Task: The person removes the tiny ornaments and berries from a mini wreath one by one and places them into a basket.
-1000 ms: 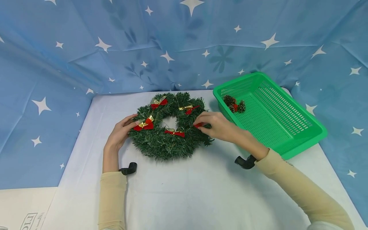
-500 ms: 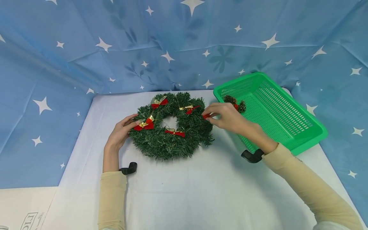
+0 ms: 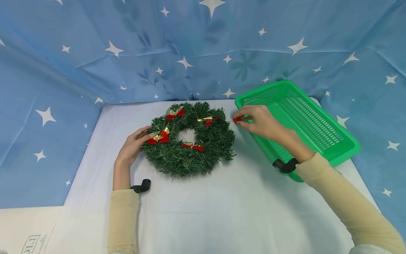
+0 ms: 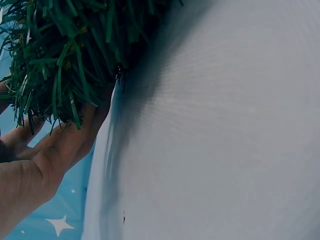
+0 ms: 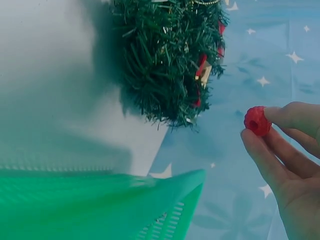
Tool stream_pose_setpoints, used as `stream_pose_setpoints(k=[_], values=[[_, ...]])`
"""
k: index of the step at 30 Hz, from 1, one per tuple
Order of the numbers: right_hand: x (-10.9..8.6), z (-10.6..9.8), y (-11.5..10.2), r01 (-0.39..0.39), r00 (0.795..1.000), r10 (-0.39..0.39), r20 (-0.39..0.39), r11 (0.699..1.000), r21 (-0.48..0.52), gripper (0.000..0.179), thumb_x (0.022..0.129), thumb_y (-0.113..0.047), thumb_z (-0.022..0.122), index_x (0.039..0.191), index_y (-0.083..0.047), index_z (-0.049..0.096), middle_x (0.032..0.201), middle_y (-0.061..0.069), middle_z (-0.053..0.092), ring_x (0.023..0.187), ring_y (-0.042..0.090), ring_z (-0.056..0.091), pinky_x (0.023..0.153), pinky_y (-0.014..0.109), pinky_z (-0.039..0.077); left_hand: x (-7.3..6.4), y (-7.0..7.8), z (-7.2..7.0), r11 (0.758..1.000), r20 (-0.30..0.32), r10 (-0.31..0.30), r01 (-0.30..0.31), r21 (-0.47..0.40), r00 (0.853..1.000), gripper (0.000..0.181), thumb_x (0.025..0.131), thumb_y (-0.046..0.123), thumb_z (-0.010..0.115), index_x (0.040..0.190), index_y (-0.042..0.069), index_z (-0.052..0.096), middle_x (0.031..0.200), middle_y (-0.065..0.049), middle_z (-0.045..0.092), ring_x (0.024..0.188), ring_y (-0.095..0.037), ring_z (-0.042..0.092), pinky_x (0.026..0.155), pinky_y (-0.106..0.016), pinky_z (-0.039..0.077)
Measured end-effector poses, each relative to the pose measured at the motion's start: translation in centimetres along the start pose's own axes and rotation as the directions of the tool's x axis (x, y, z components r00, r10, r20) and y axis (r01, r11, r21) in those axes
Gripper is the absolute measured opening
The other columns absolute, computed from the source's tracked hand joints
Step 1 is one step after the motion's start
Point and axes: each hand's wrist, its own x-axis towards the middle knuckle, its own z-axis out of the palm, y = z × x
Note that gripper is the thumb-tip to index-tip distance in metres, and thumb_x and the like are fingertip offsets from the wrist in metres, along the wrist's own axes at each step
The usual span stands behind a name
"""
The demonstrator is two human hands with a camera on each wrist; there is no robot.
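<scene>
A green tinsel wreath (image 3: 185, 163) lies on the white-covered table, several red-and-gold bows (image 3: 198, 147) on it. At its left edge my left hand (image 3: 129, 150) grips it, thumb on top near a bow. The left wrist view has the fingers (image 4: 75, 137) reaching under the green strands. To the right of the wreath, my right hand (image 3: 263, 121) pinches a small red raspberry (image 5: 257, 121) between thumb and fingertips, in the gap between wreath and basket. That raspberry is clear of the wreath in the right wrist view.
A green plastic basket (image 3: 342, 155) stands at the back right, partly under my right forearm; the hand covers its left inner corner. Blue star-printed cloth (image 3: 190, 42) hangs behind and at the sides. A printed pale surface (image 3: 28, 225) shows at lower left.
My right hand has moved right and back, away from the wreath toward the basket, carrying the raspberry. It now covers the pine cones in the basket. The left hand and wreath stay put.
</scene>
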Motion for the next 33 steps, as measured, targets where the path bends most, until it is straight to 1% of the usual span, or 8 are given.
stream_pose_setpoints(k=[4,9,13,17,23,26,29,33], values=[[-0.1,-0.4,0.7,-0.021,0.999,0.020,-0.024,1.000,-0.006,0.021,0.090,0.009,0.072,0.108,0.001,0.078,0.105,0.016,0.076,0.091,0.031,0.076,0.077,0.040,0.063,0.1,0.1,0.2,1.000,0.002,0.004,-0.004,0.002,1.000,0.064,0.103,0.034,0.065,0.160,0.021,0.040,0.170,-0.014,0.024,0.158,-0.037,0.015,0.123,-0.069,0.012],[-0.2,-1.3,1.3,-0.066,0.997,0.066,-0.033,0.998,0.001,0.018,0.091,0.007,0.072,0.107,0.001,0.078,0.103,0.016,0.076,0.088,0.028,0.077,0.077,0.037,0.063,0.2,0.1,0.2,1.000,-0.001,0.001,-0.001,0.007,1.000,0.063,0.103,0.034,0.065,0.160,0.021,0.040,0.171,-0.014,0.021,0.158,-0.038,0.013,0.123,-0.069,0.011],[-0.4,-2.0,2.0,-0.090,0.995,0.089,-0.044,0.996,-0.029,0.018,0.092,0.006,0.071,0.107,0.001,0.078,0.104,0.016,0.076,0.089,0.029,0.077,0.076,0.039,0.063,0.1,0.1,0.1,1.000,0.000,0.001,-0.001,0.007,1.000,0.064,0.103,0.034,0.065,0.161,0.022,0.039,0.171,-0.014,0.020,0.159,-0.038,0.011,0.123,-0.070,0.011],[-0.5,-2.5,2.7,-0.131,0.991,0.129,-0.045,0.990,-0.052,0.018,0.092,0.005,0.073,0.108,0.000,0.078,0.104,0.016,0.077,0.091,0.031,0.077,0.076,0.042,0.063,0.1,0.1,0.1,1.000,-0.001,-0.002,0.002,0.005,1.000,0.065,0.103,0.034,0.065,0.161,0.022,0.039,0.171,-0.014,0.019,0.159,-0.038,0.011,0.122,-0.070,0.010],[-0.9,-3.3,3.9,-0.219,0.976,0.219,-0.013,0.970,-0.104,0.019,0.094,-0.001,0.073,0.112,-0.001,0.078,0.106,0.018,0.076,0.094,0.034,0.075,0.078,0.048,0.061,0.0,0.0,0.1,1.000,0.006,-0.003,0.003,-0.003,1.000,0.065,0.103,0.034,0.065,0.161,0.022,0.039,0.171,-0.013,0.019,0.159,-0.038,0.009,0.123,-0.069,0.009],[-1.2,-3.5,4.6,-0.253,0.967,0.256,0.010,0.959,-0.129,0.021,0.094,-0.002,0.073,0.114,0.000,0.077,0.106,0.019,0.076,0.095,0.035,0.073,0.075,0.047,0.060,-0.1,0.0,0.0,1.000,0.007,-0.004,0.004,-0.005,1.000,0.064,0.103,0.034,0.065,0.161,0.023,0.039,0.171,-0.013,0.019,0.159,-0.037,0.009,0.124,-0.068,0.009],[-1.3,-3.6,5.2,-0.281,0.958,0.286,0.027,0.951,-0.130,0.022,0.094,-0.001,0.072,0.116,0.001,0.077,0.106,0.021,0.075,0.095,0.037,0.072,0.074,0.047,0.059,-0.1,-0.1,0.0,1.000,0.003,-0.003,0.003,-0.004,1.000,0.064,0.103,0.034,0.065,0.161,0.023,0.038,0.171,-0.013,0.018,0.159,-0.037,0.009,0.124,-0.068,0.009],[-1.7,-3.6,6.0,-0.308,0.949,0.314,0.030,0.943,-0.123,0.024,0.094,-0.002,0.072,0.117,0.001,0.076,0.107,0.021,0.075,0.096,0.039,0.072,0.073,0.046,0.058,-0.1,-0.1,0.0,1.000,0.005,0.001,-0.001,-0.005,1.000,0.065,0.103,0.034,0.065,0.161,0.022,0.038,0.172,-0.014,0.018,0.159,-0.038,0.009,0.123,-0.068,0.009]])
